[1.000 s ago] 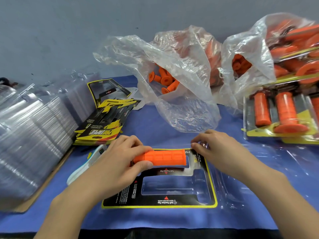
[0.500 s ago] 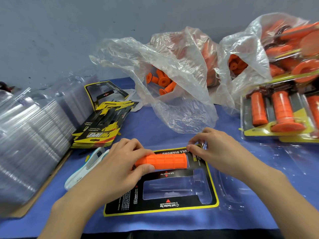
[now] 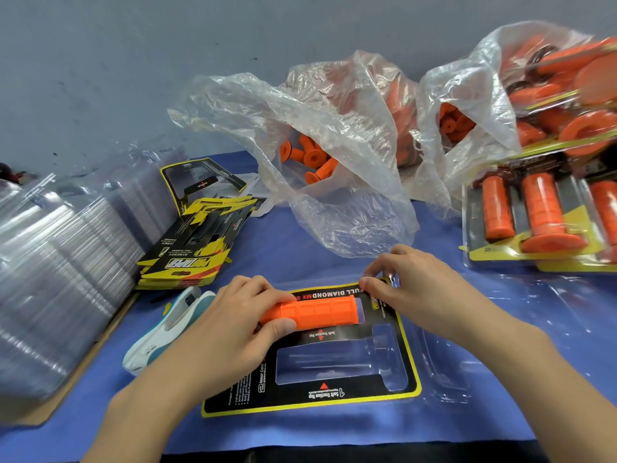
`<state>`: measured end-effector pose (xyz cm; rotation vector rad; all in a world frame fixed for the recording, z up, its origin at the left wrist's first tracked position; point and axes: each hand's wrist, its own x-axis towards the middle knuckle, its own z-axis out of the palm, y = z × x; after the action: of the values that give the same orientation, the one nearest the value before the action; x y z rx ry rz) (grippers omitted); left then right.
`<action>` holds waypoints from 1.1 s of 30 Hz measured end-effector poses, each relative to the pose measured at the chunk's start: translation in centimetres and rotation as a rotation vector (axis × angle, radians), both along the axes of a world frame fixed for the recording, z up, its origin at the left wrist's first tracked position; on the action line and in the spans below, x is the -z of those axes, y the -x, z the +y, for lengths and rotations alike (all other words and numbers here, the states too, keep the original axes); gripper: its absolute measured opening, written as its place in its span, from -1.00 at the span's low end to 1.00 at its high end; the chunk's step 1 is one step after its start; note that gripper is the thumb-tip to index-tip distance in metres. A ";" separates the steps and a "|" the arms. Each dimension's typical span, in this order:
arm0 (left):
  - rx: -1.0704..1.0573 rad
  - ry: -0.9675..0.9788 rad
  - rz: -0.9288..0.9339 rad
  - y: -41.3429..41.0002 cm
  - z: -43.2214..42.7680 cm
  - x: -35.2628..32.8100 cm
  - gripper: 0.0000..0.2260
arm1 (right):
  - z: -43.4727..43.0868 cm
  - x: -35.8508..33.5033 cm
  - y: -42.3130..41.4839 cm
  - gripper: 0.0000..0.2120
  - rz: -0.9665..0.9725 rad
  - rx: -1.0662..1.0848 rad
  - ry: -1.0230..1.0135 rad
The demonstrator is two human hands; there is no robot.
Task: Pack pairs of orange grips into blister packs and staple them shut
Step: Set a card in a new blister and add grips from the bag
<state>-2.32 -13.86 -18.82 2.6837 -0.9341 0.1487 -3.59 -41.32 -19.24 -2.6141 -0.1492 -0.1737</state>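
An open blister pack with a black and yellow card lies flat on the blue cloth in front of me. My left hand grips the left end of an orange grip that lies across the pack's upper cavity. The lower cavity holds nothing. My right hand pinches the pack's top right corner just right of the grip. A white and teal stapler lies beside my left hand.
Clear plastic bags of loose orange grips sit behind the pack. Packed blister packs are piled at the right. A stack of printed cards and stacks of clear blister shells stand at the left.
Both hands and the grip stay in place on the pack. The view has shifted slightly, nothing else moved.
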 end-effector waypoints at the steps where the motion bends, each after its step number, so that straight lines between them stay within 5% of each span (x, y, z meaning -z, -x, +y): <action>1: 0.004 0.002 -0.006 -0.1 -0.1 0.1 -0.58 | 0.0 0.0 0.0 -0.79 0.001 -0.004 0.000; 12: -0.034 0.197 -0.036 -0.6 0.0 -0.4 -0.73 | -0.3 0.0 0.2 -0.77 0.002 -0.033 -0.019; 17: -0.348 0.357 0.011 -1.7 2.7 -1.2 -0.75 | -0.5 0.0 0.1 -0.72 0.017 -0.039 -0.010; 24: -0.543 0.170 0.241 -1.2 4.4 -0.3 -0.80 | -0.5 0.1 0.0 -0.68 0.032 -0.050 -0.003; 33: -0.546 0.100 0.231 -1.3 4.0 0.3 -0.51 | -0.6 0.0 0.1 -0.71 0.025 -0.057 0.010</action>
<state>-1.03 -9.84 -19.13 2.7160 -0.1106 -0.0029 -3.67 -41.93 -19.24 -2.6176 -0.2166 -0.1201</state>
